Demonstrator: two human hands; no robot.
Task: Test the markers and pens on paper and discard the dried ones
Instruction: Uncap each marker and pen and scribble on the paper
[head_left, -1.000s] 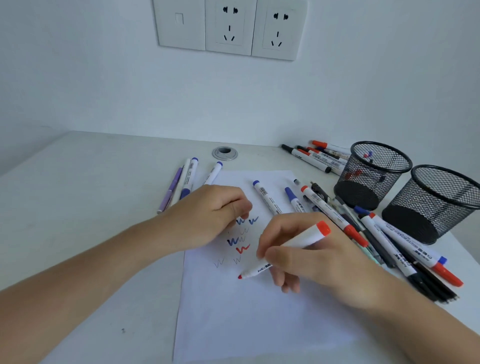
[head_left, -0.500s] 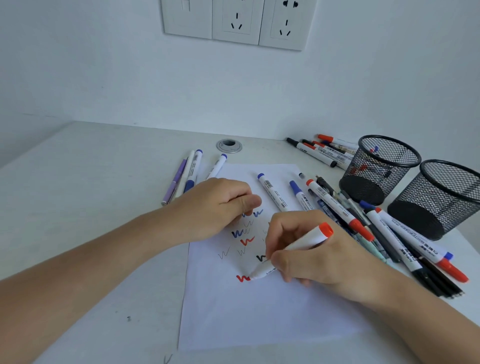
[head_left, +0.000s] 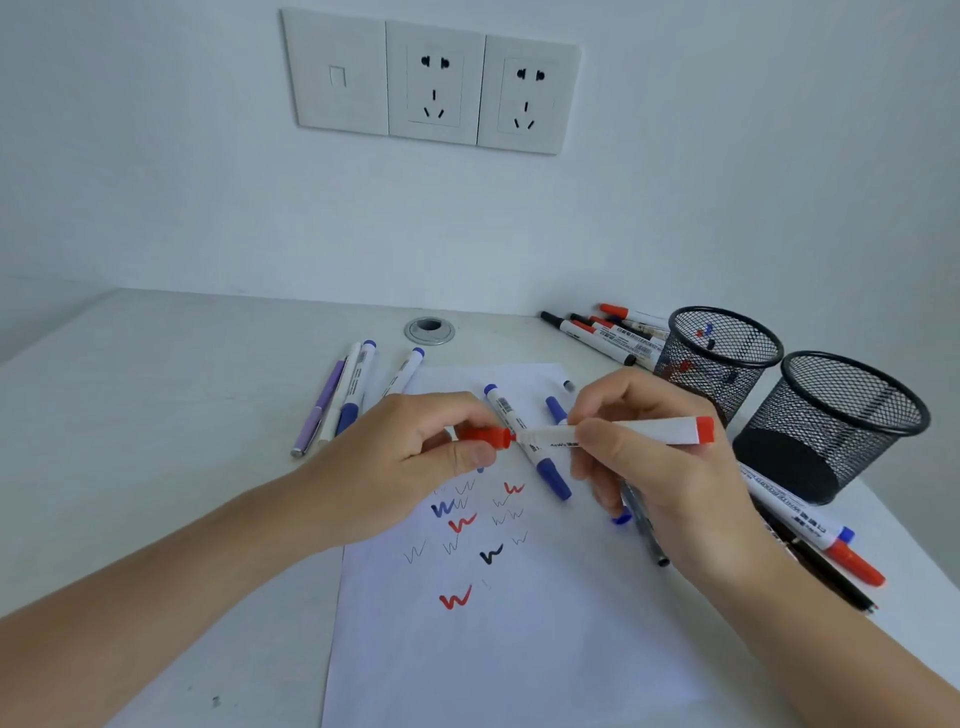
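Observation:
My right hand grips a white marker with a red end, held level above the paper. My left hand pinches the red cap, which meets the marker's tip. The paper carries several scribbles, among them a fresh red one near its middle. A blue-capped marker lies on the paper under my hands. More markers and pens lie to the right and at the back.
Two black mesh cups stand at the right: the nearer one looks empty, the farther one holds a few markers. Purple and blue pens lie left of the paper. A cable grommet sits near the wall.
My right hand lifted the marker off the paper after drawing a red scribble and turned it level. My left hand rose from the paper and brought the red cap to the tip.

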